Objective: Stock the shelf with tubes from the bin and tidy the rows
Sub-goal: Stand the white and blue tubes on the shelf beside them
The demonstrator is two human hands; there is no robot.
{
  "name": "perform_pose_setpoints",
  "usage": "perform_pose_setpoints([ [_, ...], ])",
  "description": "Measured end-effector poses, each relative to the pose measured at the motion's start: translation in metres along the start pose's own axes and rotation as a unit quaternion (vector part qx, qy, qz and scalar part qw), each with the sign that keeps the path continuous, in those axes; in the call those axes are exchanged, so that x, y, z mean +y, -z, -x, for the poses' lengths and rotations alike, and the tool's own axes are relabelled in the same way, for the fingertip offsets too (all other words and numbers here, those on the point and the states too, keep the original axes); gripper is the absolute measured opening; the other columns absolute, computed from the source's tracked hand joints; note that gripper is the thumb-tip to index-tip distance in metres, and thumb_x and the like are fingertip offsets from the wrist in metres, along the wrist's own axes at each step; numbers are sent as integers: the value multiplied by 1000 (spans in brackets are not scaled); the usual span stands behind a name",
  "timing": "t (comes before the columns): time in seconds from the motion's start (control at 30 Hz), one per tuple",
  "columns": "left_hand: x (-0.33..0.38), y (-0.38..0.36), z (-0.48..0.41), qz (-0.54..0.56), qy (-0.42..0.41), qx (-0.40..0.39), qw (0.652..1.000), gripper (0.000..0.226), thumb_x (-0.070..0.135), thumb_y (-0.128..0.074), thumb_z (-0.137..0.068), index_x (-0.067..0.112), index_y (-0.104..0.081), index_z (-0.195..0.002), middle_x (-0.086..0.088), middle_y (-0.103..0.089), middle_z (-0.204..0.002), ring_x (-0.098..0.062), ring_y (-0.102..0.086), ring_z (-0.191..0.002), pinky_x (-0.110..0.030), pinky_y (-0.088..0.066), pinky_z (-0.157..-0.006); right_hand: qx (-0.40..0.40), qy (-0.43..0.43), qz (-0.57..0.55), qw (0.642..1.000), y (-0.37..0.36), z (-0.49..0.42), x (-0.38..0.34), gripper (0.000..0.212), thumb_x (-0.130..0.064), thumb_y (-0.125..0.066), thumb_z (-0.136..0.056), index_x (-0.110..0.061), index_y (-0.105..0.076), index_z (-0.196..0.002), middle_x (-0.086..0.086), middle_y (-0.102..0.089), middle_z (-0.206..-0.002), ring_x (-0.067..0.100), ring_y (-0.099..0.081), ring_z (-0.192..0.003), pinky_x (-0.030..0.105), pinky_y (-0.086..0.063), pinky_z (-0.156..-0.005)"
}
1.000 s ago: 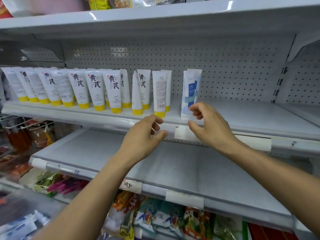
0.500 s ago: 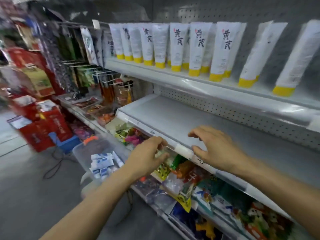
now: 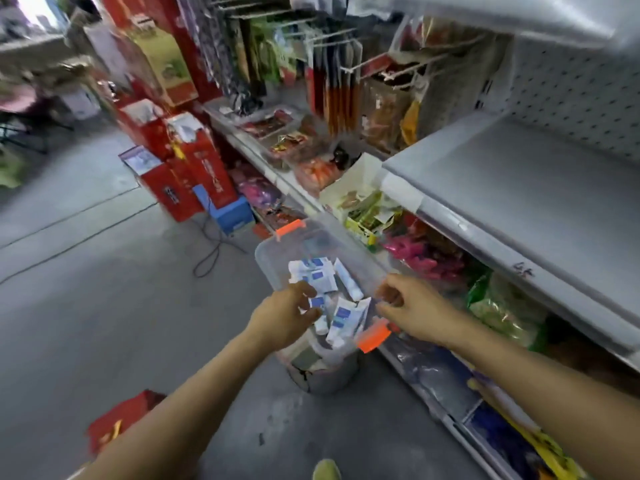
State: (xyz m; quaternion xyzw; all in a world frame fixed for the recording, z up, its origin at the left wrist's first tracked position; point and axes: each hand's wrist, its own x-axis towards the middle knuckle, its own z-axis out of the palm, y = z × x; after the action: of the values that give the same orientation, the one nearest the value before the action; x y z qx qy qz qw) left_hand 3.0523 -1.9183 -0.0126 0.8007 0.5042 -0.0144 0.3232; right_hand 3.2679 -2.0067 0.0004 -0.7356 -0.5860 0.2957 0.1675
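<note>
Far left on my feed is grey concrete floor [image 3: 104, 306], with a red bag [image 3: 117, 420] lying near the bottom edge. Further in, a stack of red gift boxes [image 3: 194, 174] stands by the shelving. A blue box [image 3: 232, 213] sits just beside them, and a black cable [image 3: 211, 251] loops across the floor in front.

In the middle is the clear plastic bin [image 3: 270, 258], resting on a grey tub [image 3: 325, 375] close against the shelving. Inside it lies a loose heap of white-and-blue tubes [image 3: 325, 275], pointing every which way. The left hand [image 3: 284, 317] is over the bin's near left corner, fingers curled down against the tubes. The picture is smeared there, so I cannot tell whether it pinches one or only touches them. A yellow-green shoe [image 3: 325, 471] shows at the bottom edge below.

The right hand [image 3: 415, 306] hovers at the bin's near right rim. Its fingers are loosely curled, thumb and forefinger a little apart, with nothing between them. Just under it is an orange latch [image 3: 374, 336] on the bin's near end.

To the right, bright snack packets [image 3: 415, 251] fill the low tier. Above them runs the grey shelf [image 3: 519, 188] with its pegboard [image 3: 571, 98] back, well apart from both hands.
</note>
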Motion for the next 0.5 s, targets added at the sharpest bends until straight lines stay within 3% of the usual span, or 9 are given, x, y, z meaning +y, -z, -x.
perform_pose_setpoints([
  [0.17,-43,-30,-62,28,48,-40,998,32,33,-60,-92,22,-56,-122,0,-67,-112,-21,-62,-100,-28,-47,-87,-68,-102,-74,990,-57,-80,30,10,-21,-62,-83,-23,-62,-93,-5,-64,-88,13,-61,-81,24,-46,-69],
  [0.3,-69,-62,-122,36,82,-74,993,32,32,-58,-92,22,-56,-123,0,-68,-114,-19,-62,-97,-27,-48,-86,-81,-172,-109,976,-105,-150,59,10,-22,-67,-80,-20,-65,-90,0,-68,-92,20,-66,-90,30,-51,-82],
  [0.43,-95,-99,-200,19,98,-82,992,37,29,-58,-93,16,-53,-127,-7,-58,-127,-26,-57,-111,-34,-46,-94,-114,-242,-96,959,-163,-208,95,9,-16,-62,-83,-17,-54,-80,5,-61,-83,24,-61,-85,30,-47,-75],
  [0.5,-106,-115,-234,-12,104,-81,991,44,25,-56,-95,12,-46,-135,-11,-48,-138,-30,-49,-122,-37,-39,-101,-143,-273,-65,949,-190,-225,113,10,-17,-60,-84,-11,-59,-93,10,-65,-97,27,-63,-95,32,-49,-81],
])
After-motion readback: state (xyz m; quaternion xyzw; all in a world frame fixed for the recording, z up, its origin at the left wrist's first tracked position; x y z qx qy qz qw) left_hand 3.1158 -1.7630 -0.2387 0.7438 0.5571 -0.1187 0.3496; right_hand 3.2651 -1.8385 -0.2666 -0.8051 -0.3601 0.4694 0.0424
